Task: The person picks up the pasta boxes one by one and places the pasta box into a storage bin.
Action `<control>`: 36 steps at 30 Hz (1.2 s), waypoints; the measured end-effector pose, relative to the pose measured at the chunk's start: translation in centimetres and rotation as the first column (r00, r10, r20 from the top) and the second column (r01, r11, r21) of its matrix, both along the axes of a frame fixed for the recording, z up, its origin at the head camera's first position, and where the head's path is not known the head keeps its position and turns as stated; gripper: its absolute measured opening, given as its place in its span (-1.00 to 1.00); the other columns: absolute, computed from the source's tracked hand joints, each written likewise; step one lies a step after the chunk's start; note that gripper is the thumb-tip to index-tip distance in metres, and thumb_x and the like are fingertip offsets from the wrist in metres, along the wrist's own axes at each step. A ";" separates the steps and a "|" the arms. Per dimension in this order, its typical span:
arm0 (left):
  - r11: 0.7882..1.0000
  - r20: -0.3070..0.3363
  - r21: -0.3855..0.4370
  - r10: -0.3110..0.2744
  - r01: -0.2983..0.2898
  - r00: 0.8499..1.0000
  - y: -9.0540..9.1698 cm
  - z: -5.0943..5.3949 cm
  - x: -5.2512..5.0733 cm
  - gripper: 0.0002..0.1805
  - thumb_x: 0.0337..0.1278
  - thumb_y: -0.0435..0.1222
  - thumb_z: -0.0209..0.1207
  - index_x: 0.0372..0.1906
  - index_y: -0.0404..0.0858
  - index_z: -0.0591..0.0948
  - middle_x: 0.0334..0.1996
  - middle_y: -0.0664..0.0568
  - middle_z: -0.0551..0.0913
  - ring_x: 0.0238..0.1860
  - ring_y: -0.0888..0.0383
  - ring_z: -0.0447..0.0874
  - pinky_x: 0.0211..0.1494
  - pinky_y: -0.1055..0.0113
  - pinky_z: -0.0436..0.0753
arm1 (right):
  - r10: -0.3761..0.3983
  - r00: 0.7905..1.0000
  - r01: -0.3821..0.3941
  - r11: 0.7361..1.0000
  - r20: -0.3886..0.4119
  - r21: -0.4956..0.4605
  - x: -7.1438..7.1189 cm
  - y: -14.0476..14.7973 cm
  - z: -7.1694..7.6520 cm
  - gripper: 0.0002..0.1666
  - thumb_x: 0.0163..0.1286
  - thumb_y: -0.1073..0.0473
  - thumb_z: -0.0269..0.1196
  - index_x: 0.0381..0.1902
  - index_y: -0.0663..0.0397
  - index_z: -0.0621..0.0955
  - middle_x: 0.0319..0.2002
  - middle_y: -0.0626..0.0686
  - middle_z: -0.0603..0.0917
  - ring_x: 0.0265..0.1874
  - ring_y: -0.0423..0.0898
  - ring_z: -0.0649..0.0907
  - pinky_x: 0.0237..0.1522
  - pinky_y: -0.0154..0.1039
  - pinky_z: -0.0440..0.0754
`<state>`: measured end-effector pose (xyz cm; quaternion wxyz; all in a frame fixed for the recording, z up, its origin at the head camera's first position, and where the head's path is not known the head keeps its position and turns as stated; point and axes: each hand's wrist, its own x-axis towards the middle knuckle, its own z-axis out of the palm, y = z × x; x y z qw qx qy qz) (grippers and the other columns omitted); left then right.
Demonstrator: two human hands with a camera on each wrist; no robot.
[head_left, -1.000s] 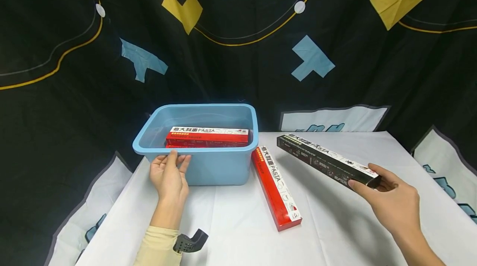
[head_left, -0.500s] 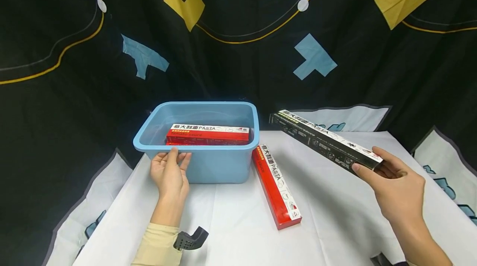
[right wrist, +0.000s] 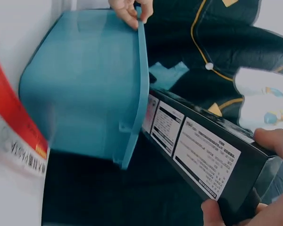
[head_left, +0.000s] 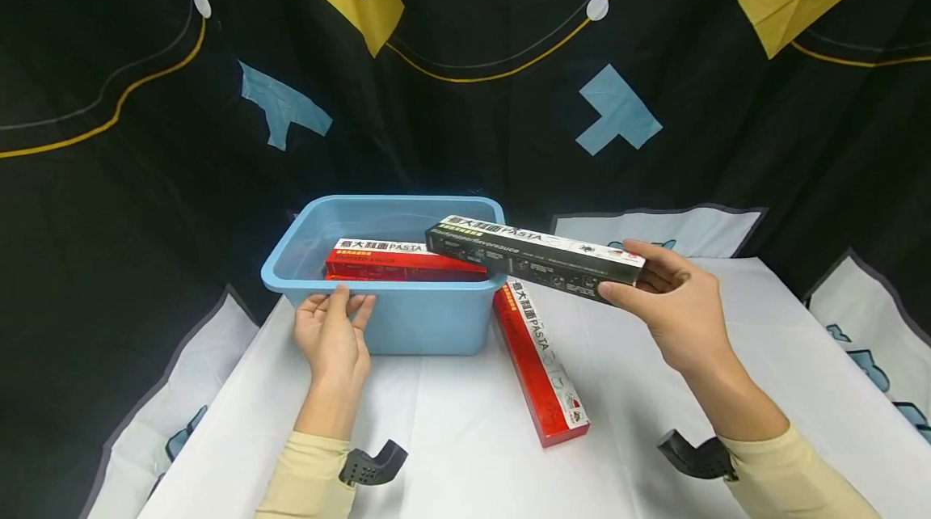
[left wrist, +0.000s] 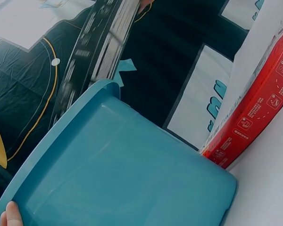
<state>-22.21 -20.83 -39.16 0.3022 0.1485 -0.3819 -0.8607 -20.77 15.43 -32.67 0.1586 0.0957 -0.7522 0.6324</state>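
Note:
My right hand (head_left: 680,305) grips the near end of a black pasta box (head_left: 538,256) between thumb and fingers. Its far end reaches over the right rim of a blue plastic bin (head_left: 429,325). Inside the bin lie red pasta boxes (head_left: 393,262), one seemingly atop another; their lower parts are hidden by the front wall. My left hand (head_left: 334,345) holds the bin's front rim, thumb on top and fingers beneath. In the right wrist view, the held black box (right wrist: 203,155) shows white label panels and passes above the bin's rim.
Another red pasta box (head_left: 541,373) lies slanted on the white-covered table (head_left: 465,454), its far end close to the bin's right side. A black curtain (head_left: 465,139) with yellow and blue tape pieces hangs behind the table.
My right hand has carried the black pasta box up and leftward, from above the right of the table to over the bin's right rim. The left hand stays on the front rim.

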 end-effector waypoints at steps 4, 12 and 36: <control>1.000 0.004 -0.003 0.000 0.000 1.000 0.1 0.0 0.1 -0.66 0.30 -0.35 0.19 0.04 -0.29 0.33 -0.01 -0.17 0.51 -0.36 0.17 0.60 -0.02 0.20 0.70 | 0.118 0.993 -0.118 0.993 0.026 0.028 -1.9 -1.9 0.4 -0.25 0.08 0.29 0.51 0.25 0.20 0.50 0.03 0.17 0.59 -0.15 0.01 0.64 -0.11 -0.32 0.70; 1.000 0.018 -0.007 0.000 0.000 1.000 0.3 -0.1 0.0 -0.69 0.31 -0.36 0.18 0.00 -0.28 0.31 -0.11 -0.14 0.46 -0.38 0.18 0.59 -0.02 0.19 0.70 | 0.294 0.952 -0.297 0.955 0.086 0.022 -6.0 -4.9 0.5 -0.29 0.09 0.31 0.48 0.23 0.17 0.51 0.06 0.19 0.58 -0.10 0.13 0.60 -0.09 -0.18 0.71; 1.000 0.010 -0.010 0.014 -0.013 1.000 0.0 0.0 0.0 -0.65 0.30 -0.36 0.20 0.04 -0.27 0.32 -0.07 -0.15 0.48 -0.32 0.17 0.60 -0.02 0.18 0.70 | 0.419 0.888 -0.457 0.849 0.189 0.266 -10.4 -13.5 0.3 -0.25 0.03 0.16 0.53 0.22 -0.02 0.55 -0.10 -0.01 0.68 -0.14 0.05 0.61 -0.17 -0.16 0.72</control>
